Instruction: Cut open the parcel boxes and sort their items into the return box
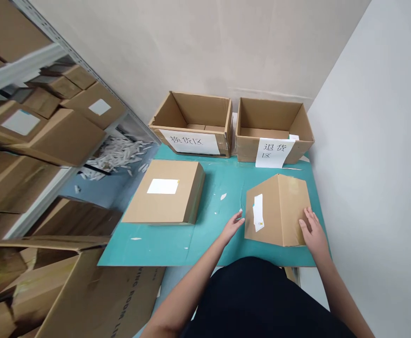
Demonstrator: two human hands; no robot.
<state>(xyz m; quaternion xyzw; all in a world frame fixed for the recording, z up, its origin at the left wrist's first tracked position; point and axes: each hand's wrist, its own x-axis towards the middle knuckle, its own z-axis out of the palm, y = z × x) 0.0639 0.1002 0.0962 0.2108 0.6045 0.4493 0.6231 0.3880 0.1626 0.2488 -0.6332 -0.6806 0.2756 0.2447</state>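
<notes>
Nearest: my dark garment, low at 6 o'clock, both forearms reaching out past it.

Item 1. Sealed brown parcel [283, 211], at 1 o'clock on the teal mat [177, 239], tipped up on an edge, with a white label [258, 212] peeling on its left face.
- My right hand [313, 233]: fingers spread, palm flat against the parcel's right face, nothing pinched.
- My left hand [232, 225]: open, fingertips at the parcel's lower left edge; whether they touch it I cannot tell.

Item 2. Flat labelled box [163, 192], 11 o'clock, lying untouched on the mat.

Items 3–4. Two open cartons, 12 o'clock [198, 108] and 1 o'clock [269, 115], each with a paper sign.

Progress, as I judge it: neither sealed box has gone into a carton; both remain on the mat.

Unclear: parcel label unreadable; carton floors partly hidden by their walls; shelving [50, 126] at 9 o'clock blurred and cut off.
</notes>
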